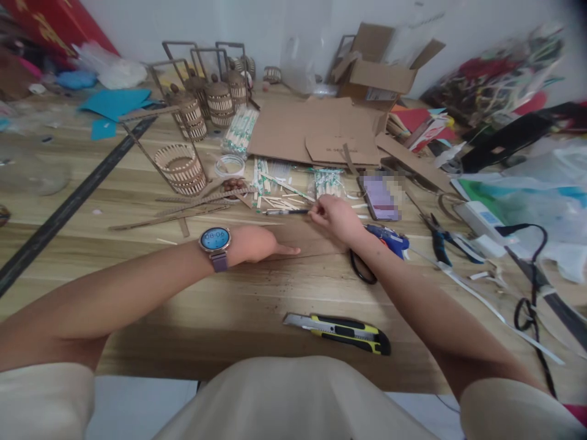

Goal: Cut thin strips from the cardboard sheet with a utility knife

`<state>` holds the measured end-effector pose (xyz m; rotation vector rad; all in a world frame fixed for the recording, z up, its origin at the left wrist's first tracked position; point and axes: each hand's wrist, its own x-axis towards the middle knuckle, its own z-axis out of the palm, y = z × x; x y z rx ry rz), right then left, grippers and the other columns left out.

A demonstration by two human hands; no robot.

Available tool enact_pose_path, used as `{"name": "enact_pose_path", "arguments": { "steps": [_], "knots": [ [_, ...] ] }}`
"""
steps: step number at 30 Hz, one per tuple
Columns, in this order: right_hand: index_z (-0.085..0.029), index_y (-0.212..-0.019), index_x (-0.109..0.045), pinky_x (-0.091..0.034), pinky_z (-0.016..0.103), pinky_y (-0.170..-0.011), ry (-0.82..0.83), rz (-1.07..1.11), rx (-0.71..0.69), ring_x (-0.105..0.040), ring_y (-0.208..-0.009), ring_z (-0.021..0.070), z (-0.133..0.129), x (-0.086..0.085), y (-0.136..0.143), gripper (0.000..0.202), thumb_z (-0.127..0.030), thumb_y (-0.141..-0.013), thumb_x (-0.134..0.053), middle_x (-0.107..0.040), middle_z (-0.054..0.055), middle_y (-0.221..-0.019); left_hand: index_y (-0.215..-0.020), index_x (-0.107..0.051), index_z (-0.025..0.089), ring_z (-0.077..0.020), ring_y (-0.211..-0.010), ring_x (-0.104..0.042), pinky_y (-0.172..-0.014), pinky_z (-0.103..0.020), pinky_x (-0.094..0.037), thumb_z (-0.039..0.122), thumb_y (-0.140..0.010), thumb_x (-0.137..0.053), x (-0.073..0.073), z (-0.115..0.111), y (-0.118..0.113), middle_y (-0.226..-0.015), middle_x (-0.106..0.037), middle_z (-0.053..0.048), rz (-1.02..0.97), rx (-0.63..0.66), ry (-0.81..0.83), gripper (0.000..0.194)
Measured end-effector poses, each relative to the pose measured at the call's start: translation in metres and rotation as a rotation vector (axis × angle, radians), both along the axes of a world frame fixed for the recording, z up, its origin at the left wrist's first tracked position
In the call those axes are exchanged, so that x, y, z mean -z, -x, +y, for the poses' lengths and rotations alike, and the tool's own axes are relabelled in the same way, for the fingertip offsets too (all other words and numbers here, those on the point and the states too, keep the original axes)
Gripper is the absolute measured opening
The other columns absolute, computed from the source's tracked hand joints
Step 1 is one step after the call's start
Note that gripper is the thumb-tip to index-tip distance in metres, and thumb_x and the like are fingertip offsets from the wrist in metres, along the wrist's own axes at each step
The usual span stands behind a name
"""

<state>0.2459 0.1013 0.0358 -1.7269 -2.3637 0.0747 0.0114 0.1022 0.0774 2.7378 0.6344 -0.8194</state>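
Observation:
My left hand (pixel 259 244), with a watch (pixel 215 240) on its wrist, lies on a flat piece of brown cardboard (pixel 316 243). One digit stretches out to the right over the cardboard; the other fingers are mostly hidden. Just beyond the cardboard's far edge, my right hand (pixel 334 215) is closed in a pinch at the right end of a dark pen (pixel 288 212). Matchstick-like sticks (pixel 282 200) lie loose behind the pen. Closer to my body rests a yellow and black utility knife (pixel 342 332), its blade out to the left.
Several stick-and-cardboard lanterns (pixel 220 105) stand at the back left, near an open-topped one (pixel 181 170). Cardboard sheets (pixel 293 128) and a box (pixel 380 76) lie behind. To the right are a phone (pixel 378 195), a blue glue gun (pixel 389 240), pliers (pixel 440 241) and a power strip (pixel 481 220).

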Motion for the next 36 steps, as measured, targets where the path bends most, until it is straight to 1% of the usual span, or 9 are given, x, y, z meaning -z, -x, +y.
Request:
{"name": "enact_pose_path", "arguments": {
  "steps": [5,9,13,18,19,23,25,30,36],
  "knots": [
    [-0.016,-0.096,-0.063,-0.042,0.033,-0.077,0.1,-0.145,-0.044,-0.062,-0.095,0.0271,0.022,0.003,0.005,0.011,-0.019,-0.089,-0.055,-0.07,0.015,-0.103,-0.156,-0.036,0.044,-0.0134,-0.049,-0.046,-0.059,-0.025,-0.033,-0.004,-0.09,-0.047,-0.001,-0.002,-0.001,-0.072,-0.068,0.002,0.001,-0.035,-0.017,0.082],
    [-0.018,-0.105,-0.063,-0.043,0.03,-0.076,0.19,-0.202,-0.114,-0.064,-0.093,0.0237,0.034,0.005,0.009,0.022,-0.01,-0.087,-0.053,-0.071,0.013,-0.107,-0.155,-0.037,0.045,-0.0127,-0.051,-0.045,-0.059,-0.023,-0.032,-0.007,-0.087,-0.049,-0.002,-0.001,-0.001,-0.07,-0.065,0.004,-0.002,-0.031,-0.01,0.086],
    [-0.017,-0.099,-0.063,-0.044,0.03,-0.075,0.208,-0.16,-0.154,-0.065,-0.089,0.0228,0.031,-0.006,0.007,0.016,-0.013,-0.089,-0.052,-0.07,0.014,-0.106,-0.157,-0.029,0.046,-0.0124,-0.052,-0.042,-0.058,-0.022,-0.029,-0.012,-0.084,-0.047,-0.006,-0.003,-0.001,-0.074,-0.066,0.004,0.035,-0.01,-0.01,0.095],
    [-0.02,-0.093,-0.055,-0.046,0.031,-0.07,0.148,0.035,-0.081,-0.062,-0.077,0.0204,-0.002,-0.023,-0.012,0.007,-0.02,-0.088,-0.049,-0.067,0.007,-0.087,-0.155,-0.027,0.054,-0.0131,-0.055,-0.045,-0.063,-0.024,-0.032,-0.012,-0.085,-0.044,-0.01,-0.003,-0.002,-0.086,-0.072,0.004,0.046,-0.035,-0.002,0.098],
    [-0.022,-0.092,-0.052,-0.047,0.032,-0.068,0.144,0.147,-0.044,-0.062,-0.072,0.0194,-0.012,-0.023,-0.016,0.006,-0.023,-0.09,-0.047,-0.065,0.003,-0.08,-0.155,-0.026,0.055,-0.0131,-0.055,-0.045,-0.063,-0.024,-0.032,-0.013,-0.084,-0.045,-0.01,-0.002,-0.002,-0.087,-0.072,0.004,0.05,-0.033,0.001,0.1],
    [-0.028,-0.084,-0.044,-0.053,0.036,-0.07,0.264,0.992,0.13,-0.063,-0.064,0.0193,-0.056,-0.01,-0.023,0.012,-0.034,-0.087,-0.054,-0.06,-0.003,-0.068,-0.155,-0.027,0.052,-0.0128,-0.056,-0.045,-0.061,-0.023,-0.032,-0.015,-0.081,-0.045,-0.007,0.001,-0.003,-0.081,-0.068,0.005,0.05,-0.024,0.01,0.102],
    [-0.028,-0.082,-0.046,-0.053,0.037,-0.07,0.301,1.168,0.153,-0.065,-0.063,0.0189,-0.076,-0.001,-0.021,0.017,-0.036,-0.083,-0.061,-0.061,-0.004,-0.068,-0.155,-0.031,0.051,-0.0126,-0.057,-0.046,-0.062,-0.023,-0.033,-0.015,-0.08,-0.046,-0.007,0.002,-0.004,-0.078,-0.068,0.005,0.03,-0.026,0.016,0.1],
    [-0.024,-0.09,-0.063,-0.055,0.038,-0.077,0.357,1.159,0.124,-0.07,-0.076,0.0208,-0.107,0.003,0.007,0.012,-0.035,-0.083,-0.063,-0.07,0.0,-0.075,-0.152,-0.041,0.048,-0.0141,-0.061,-0.054,-0.065,-0.024,-0.037,-0.013,-0.074,-0.058,-0.015,0.001,-0.011,-0.086,-0.073,0.003,0.081,-0.1,0.058,0.1],
    [-0.023,-0.088,-0.069,-0.055,0.035,-0.078,0.309,0.964,0.07,-0.071,-0.088,0.0212,-0.108,0.015,0.053,0.013,-0.031,-0.083,-0.06,-0.076,0.004,-0.089,-0.155,-0.034,0.047,-0.0187,-0.065,-0.06,-0.062,-0.026,-0.036,-0.007,-0.072,-0.06,-0.014,0.003,-0.017,-0.091,-0.077,-0.001,0.126,-0.029,0.048,0.103]
  ]
}}
